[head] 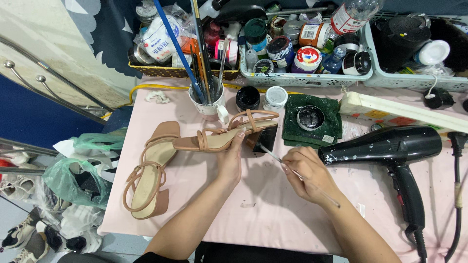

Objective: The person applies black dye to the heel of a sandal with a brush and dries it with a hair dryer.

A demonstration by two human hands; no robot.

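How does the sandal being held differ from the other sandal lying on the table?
The held sandal lies on its side, gripped by the left hand; the other sandal rests flat on its sole, untouched. The held sandal's block heel looks black where the thin brush in the right hand meets it; the other sandal's heel is tan. The held one sits mid-table, the other near the table's edge. Both are tan, strappy and block-heeled.

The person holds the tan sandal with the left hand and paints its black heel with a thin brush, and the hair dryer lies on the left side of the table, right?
Not quite. The head view shows the black hair dryer lying on the right side of the table, not the left. The rest holds: the left hand holds the tan sandal, and the right hand touches a thin brush to its black heel.
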